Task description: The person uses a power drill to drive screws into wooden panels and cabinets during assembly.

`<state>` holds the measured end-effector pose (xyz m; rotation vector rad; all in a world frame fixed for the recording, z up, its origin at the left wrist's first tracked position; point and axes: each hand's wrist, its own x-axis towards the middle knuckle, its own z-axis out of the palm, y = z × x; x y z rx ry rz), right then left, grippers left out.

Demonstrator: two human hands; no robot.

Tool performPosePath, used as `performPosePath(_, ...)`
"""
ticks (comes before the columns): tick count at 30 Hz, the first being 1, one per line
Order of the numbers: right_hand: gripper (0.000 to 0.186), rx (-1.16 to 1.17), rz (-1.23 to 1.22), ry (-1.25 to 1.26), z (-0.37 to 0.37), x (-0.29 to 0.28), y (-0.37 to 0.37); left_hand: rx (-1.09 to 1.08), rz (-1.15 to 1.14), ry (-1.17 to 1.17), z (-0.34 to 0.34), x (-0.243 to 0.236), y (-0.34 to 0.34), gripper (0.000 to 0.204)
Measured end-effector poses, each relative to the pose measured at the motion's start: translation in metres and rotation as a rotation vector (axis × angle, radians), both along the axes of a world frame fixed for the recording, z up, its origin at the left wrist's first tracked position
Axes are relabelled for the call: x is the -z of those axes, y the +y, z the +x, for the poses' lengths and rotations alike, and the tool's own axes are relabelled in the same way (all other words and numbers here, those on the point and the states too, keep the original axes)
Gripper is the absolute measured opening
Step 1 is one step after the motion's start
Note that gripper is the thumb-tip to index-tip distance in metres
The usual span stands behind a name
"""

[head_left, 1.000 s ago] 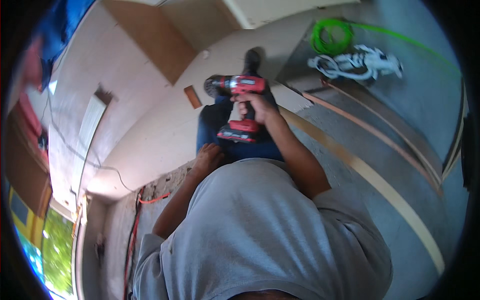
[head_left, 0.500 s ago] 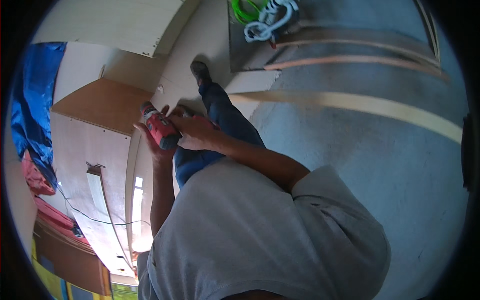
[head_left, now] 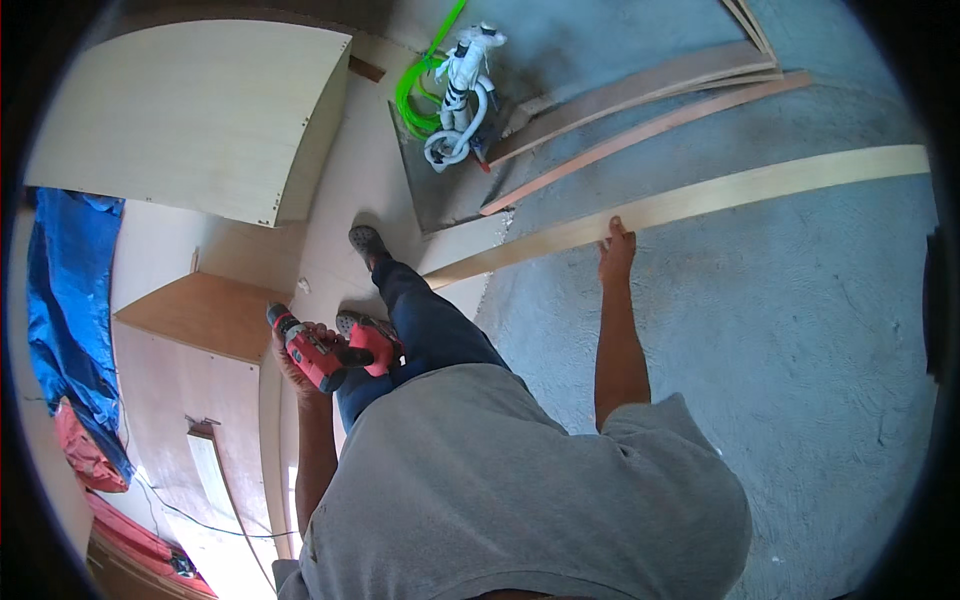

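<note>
My left hand (head_left: 292, 368) is wrapped round a red and black cordless drill (head_left: 312, 355), its chuck pointing up and left, away from my body. The drill's red grip and battery end lie over by my thigh. Out to the right, my right hand (head_left: 617, 252) takes the near edge of a long pale wooden strip (head_left: 720, 192), fingertips over its face. This strip runs from beside my leg to the far right, along a rough grey wall.
Two thinner wooden strips (head_left: 650, 137) lean farther up the grey wall (head_left: 720, 330). Near their lower ends are a coiled green hose (head_left: 410, 97) and a white wrapped bundle (head_left: 462, 85). Pale wooden cabinets (head_left: 190, 110) and a blue tarp (head_left: 75, 290) stand on the left.
My right hand has left the drill and reached out to the wooden strip on the right. The drill stays in my left hand, and the view has shifted.
</note>
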<state>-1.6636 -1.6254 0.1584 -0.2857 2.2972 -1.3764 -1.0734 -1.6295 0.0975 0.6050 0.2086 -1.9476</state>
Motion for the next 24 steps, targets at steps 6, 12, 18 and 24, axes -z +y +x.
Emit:
performPosePath(6, 0.058, -0.140, -0.291, -0.047, -0.042, 0.020, -0.029, -0.078, 0.007, 0.038, -0.004, -0.027, -0.012, 0.065)
performPosePath(12, 0.049, -0.102, -0.348, -0.089, -0.012, -0.005, -0.008, -0.079, 0.002, -0.108, -0.005, -0.050, -0.012, 0.066)
performPosePath(18, 0.059, -0.045, -0.574, 0.017, -0.003, -0.096, -0.013, 0.047, -0.059, -0.128, 0.004, -0.039, -0.010, 0.061)
performPosePath(24, 0.070, 0.168, -0.696, 0.267, -0.092, -0.167, -0.061, 0.148, -0.037, -0.051, -0.006, -0.048, -0.025, 0.062)
